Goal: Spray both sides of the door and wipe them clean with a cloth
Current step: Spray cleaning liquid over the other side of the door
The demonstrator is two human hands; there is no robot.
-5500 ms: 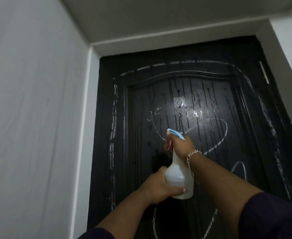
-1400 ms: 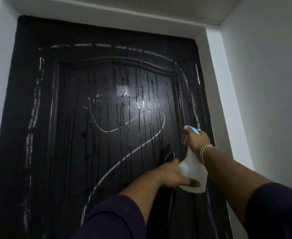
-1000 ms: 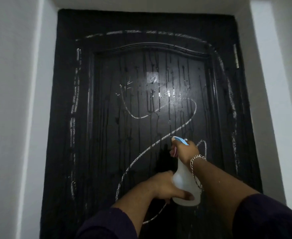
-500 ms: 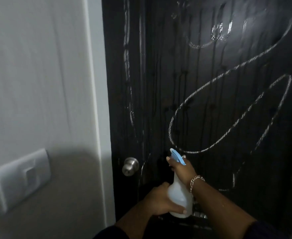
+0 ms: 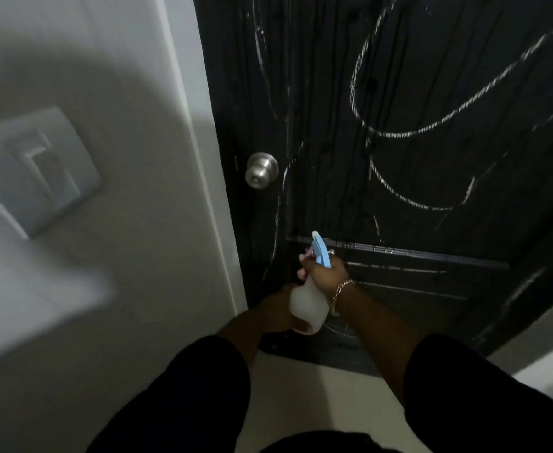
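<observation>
Head view: right hand [image 5: 326,273] grips spray bottle [image 5: 308,305] neck, left hand [image 5: 276,310] cups base. Door [image 5: 399,158] just past fingers, wet, streaked. No cloth seen; wiping, other side left.

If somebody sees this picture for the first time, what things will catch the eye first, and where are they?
First come the white scribbled loops across the black door, which fills the upper right. At lower centre the right hand grips the neck of a white spray bottle with a blue nozzle, while the left hand holds its base. A silver doorknob shines at the door's left edge.
</observation>
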